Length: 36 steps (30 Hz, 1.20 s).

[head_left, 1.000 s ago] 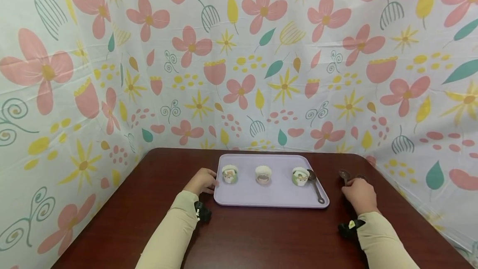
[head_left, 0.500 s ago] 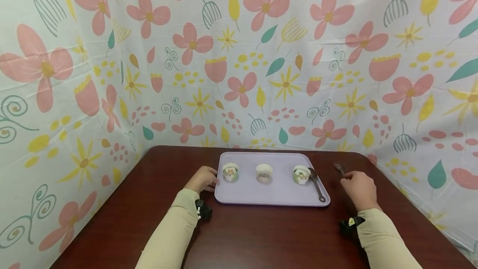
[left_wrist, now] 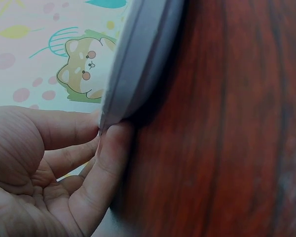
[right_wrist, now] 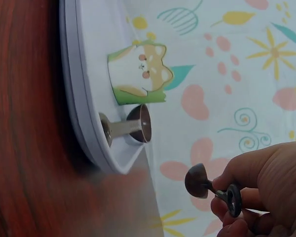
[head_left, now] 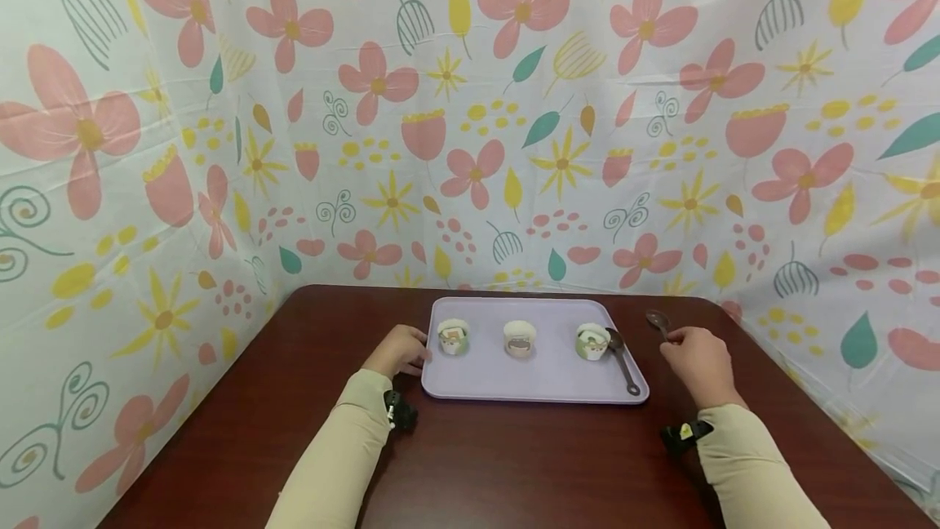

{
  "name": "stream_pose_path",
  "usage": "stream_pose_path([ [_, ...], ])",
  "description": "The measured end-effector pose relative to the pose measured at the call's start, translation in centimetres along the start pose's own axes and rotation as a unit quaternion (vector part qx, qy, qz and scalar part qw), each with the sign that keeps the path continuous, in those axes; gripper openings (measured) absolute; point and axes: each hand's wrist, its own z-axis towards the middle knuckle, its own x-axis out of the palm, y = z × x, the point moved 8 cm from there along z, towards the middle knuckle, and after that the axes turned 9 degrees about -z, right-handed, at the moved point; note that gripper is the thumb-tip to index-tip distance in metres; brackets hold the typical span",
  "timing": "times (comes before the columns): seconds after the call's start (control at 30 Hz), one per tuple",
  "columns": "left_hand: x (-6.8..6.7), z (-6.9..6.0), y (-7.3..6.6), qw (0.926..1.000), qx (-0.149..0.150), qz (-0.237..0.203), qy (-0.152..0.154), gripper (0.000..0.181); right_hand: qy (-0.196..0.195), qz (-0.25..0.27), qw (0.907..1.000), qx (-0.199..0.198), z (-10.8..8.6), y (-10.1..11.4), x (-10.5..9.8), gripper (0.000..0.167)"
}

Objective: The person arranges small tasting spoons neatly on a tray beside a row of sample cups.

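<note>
My left hand pinches the left rim of a pale lilac tray; the left wrist view shows fingers and thumb meeting at that rim. Three small paper cups with animal prints stand in a row on the tray: a left cup, a middle cup and a right cup. Beside the right cup lies a dark brown spoon. Right of the tray, my right hand holds a second brown spoon by its handle, bowl pointing away, apart from the tray.
All this is on a dark red-brown wooden table. A white curtain with flower prints hangs close behind the table and along its sides. Each wrist wears a small black camera, such as the right camera.
My right hand has lifted the second spoon and moved slightly left with it toward the tray. The left hand, cups, tray and other spoon stay in place.
</note>
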Motion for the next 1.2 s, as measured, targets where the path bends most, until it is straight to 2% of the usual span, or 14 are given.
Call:
stream_pose_path([
  [0.33,-0.3,-0.5,-0.1,0.9999,0.003,0.006,-0.012,0.049,0.018,0.011,0.9998,-0.003,0.1,2.6,1.1,0.036],
  [0.57,-0.3,-0.3,0.2,0.9998,-0.004,0.01,-0.015,0.049,0.016,0.031,0.9994,0.001,-0.1,4.4,2.0,0.033],
  [0.83,-0.2,-0.1,0.2,0.9998,0.003,0.01,-0.015,0.048,0.03,0.037,0.9989,0.002,-0.1,6.6,2.8,0.034],
  [1.2,0.0,-0.1,0.1,0.9999,0.009,0.009,-0.007,0.049,0.0,0.049,0.9987,-0.015,-0.1,10.0,3.3,0.03],
])
